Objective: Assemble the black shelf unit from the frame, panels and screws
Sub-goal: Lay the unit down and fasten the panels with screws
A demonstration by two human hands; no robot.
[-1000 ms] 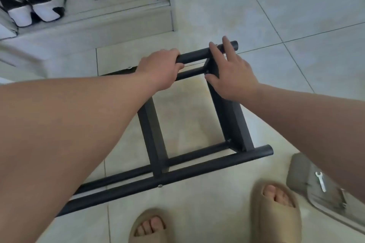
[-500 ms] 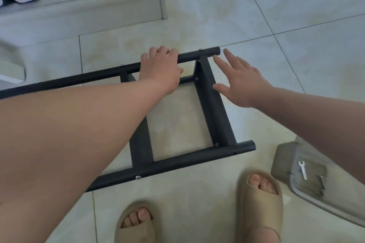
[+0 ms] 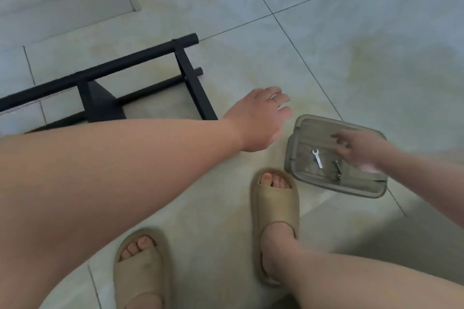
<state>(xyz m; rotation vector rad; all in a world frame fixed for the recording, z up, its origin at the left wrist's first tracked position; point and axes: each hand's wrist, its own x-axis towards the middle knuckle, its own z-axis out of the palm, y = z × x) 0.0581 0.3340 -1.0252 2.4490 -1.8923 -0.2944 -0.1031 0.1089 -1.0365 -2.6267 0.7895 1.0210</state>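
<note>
Black frame (image 3: 113, 68) here: painted metal, round tube and flat bar, matt, hardly a glint on it. The floor tiles (image 3: 351, 32) are smooth and glazed, pale with a soft sheen and yellowish staining. The tub (image 3: 376, 189) is translucent grey-green plastic, a little cloudy. Inside it lies a small spanner (image 3: 316, 158) in bright bare metal, beside a duller slim metal piece (image 3: 338, 170), too small to name. The slides (image 3: 276, 208) look like matt tan foam. A thin shiny metal ring (image 3: 274, 100) sits on the left hand (image 3: 258, 118).

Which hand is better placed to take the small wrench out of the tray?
Right: the right hand is over the tray, beside the wrench; the left hand hangs outside it.
</note>
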